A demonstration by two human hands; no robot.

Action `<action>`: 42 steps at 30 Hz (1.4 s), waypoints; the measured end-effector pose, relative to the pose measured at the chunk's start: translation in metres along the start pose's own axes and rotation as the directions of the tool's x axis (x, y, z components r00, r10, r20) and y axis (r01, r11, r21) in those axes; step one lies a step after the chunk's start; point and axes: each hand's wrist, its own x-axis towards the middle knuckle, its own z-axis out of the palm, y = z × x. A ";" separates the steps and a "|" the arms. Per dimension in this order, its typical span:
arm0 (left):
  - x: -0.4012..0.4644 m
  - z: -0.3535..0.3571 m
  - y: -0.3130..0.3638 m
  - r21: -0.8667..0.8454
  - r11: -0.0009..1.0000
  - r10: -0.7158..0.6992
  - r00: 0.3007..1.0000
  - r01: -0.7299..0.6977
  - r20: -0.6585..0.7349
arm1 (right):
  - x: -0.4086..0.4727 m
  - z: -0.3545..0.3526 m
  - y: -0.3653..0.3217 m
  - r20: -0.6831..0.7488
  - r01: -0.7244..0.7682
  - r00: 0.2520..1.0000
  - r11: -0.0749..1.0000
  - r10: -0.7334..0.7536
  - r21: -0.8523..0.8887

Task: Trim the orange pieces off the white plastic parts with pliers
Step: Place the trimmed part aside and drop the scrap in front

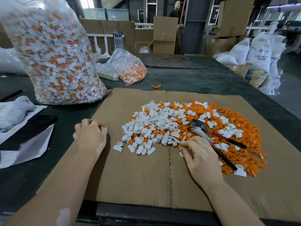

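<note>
Cardboard sheet [127, 168] on dark table [187, 75], warehouse boxes [164, 35] behind, left grip [90, 134] curled on white part [106, 130], right grip [200, 154] pinching white piece [181, 154]

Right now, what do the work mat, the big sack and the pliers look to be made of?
Work mat: plain brown cardboard, matte, with a flap seam down its middle. Big sack: thin clear plastic film, glossy and creased; the parts show through. Pliers: dull grey metal head, red and black handles, probably plastic coated, with pale tape or rag wrapped near the joint.

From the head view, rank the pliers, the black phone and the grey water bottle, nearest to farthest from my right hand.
From the right hand:
1. Pliers, touching it, on the pile.
2. Black phone, far left, on papers.
3. Grey water bottle, at the table's far edge.
</note>
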 end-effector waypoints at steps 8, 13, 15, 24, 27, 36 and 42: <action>-0.045 0.012 0.042 -0.375 0.864 0.414 0.898 -0.336 0.148 | 0.000 0.001 0.000 -0.008 0.007 1.000 1.000 -0.007 -0.002; -0.061 0.027 0.065 -0.168 0.925 0.378 0.869 -0.341 0.320 | -0.001 0.000 0.000 0.001 0.005 1.000 1.000 -0.005 -0.007; -0.069 0.029 0.075 -0.189 0.926 0.371 0.878 -0.327 0.303 | -0.002 0.000 0.000 0.017 0.004 1.000 1.000 -0.004 -0.019; -0.101 0.043 0.116 -0.224 0.898 0.409 0.905 -0.378 0.112 | -0.001 0.000 0.000 0.033 -0.003 0.999 0.999 0.005 -0.046; -0.107 0.046 0.126 -0.239 0.892 0.417 0.902 -0.383 0.112 | 0.000 0.000 0.000 0.026 -0.021 0.999 0.998 0.022 -0.060; -0.101 0.030 0.117 -0.580 0.737 0.510 0.848 -0.346 0.143 | -0.001 0.001 0.000 -0.005 -0.068 0.998 0.995 0.068 -0.077; -0.098 0.022 0.101 -0.551 0.749 0.484 0.872 -0.369 0.076 | -0.002 0.002 0.001 -0.029 -0.107 0.994 0.992 0.106 -0.068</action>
